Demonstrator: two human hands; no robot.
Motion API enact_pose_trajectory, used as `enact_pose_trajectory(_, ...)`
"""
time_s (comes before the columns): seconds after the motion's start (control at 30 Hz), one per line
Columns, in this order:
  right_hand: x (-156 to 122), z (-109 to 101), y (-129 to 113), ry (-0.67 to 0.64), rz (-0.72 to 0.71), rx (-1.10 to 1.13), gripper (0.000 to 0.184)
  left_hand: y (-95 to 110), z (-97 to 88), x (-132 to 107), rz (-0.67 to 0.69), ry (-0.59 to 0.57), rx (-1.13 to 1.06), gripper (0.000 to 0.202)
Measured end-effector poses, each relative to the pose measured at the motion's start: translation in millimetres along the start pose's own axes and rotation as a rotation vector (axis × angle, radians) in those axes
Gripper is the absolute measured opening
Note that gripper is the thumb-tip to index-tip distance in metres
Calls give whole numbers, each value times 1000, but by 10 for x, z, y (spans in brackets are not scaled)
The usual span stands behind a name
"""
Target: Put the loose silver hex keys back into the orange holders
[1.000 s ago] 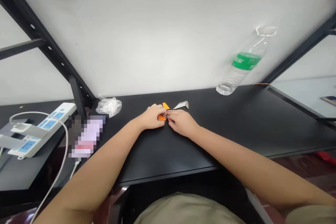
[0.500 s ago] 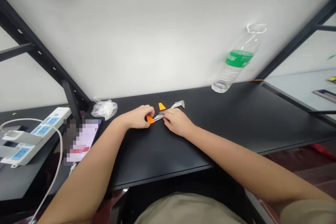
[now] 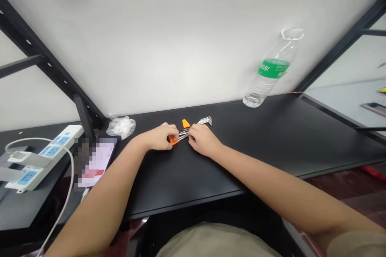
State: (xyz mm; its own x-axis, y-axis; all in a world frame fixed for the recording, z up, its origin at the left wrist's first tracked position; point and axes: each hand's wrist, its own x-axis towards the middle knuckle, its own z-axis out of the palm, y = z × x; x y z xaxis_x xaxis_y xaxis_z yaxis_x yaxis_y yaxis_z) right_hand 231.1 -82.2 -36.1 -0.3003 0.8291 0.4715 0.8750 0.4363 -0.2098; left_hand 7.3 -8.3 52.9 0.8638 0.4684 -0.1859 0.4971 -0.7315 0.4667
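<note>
On the black table, my left hand (image 3: 163, 136) is closed around an orange plastic holder (image 3: 173, 140). Several silver hex keys (image 3: 183, 134) run from that holder toward my right hand (image 3: 203, 139), whose curled fingers grip their shafts. The bent ends of the hex keys (image 3: 206, 120) stick out past my right hand, lined up side by side. A second orange piece (image 3: 185, 123) lies just behind the keys, between my hands and apart from my left fingers. My right fingertips partly hide the shafts.
A clear bottle with a green label (image 3: 274, 68) stands at the back right by the wall. Crumpled clear plastic (image 3: 122, 127) sits at the back left. Further left are a phone (image 3: 98, 160), a white power strip (image 3: 50, 154) and a white cable (image 3: 71, 168).
My left fingers have shifted slightly over the orange holder, covering more of it. My right hand stays nearly in place on the hex keys. The view has tilted a little.
</note>
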Motion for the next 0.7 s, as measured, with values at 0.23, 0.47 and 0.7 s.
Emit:
enact_pose_trajectory(0.23,-1,10,13,11,10,0,14,-117,24,-4,-8,36,59,21)
enact_pose_trajectory(0.47,-8,-2,-17,20,12,43,12,-356,113,61,-45,327,217,31)
enact_pose_trajectory(0.7,31,-97,140,130,124,142,8,45,280,194,88,401,263,26)
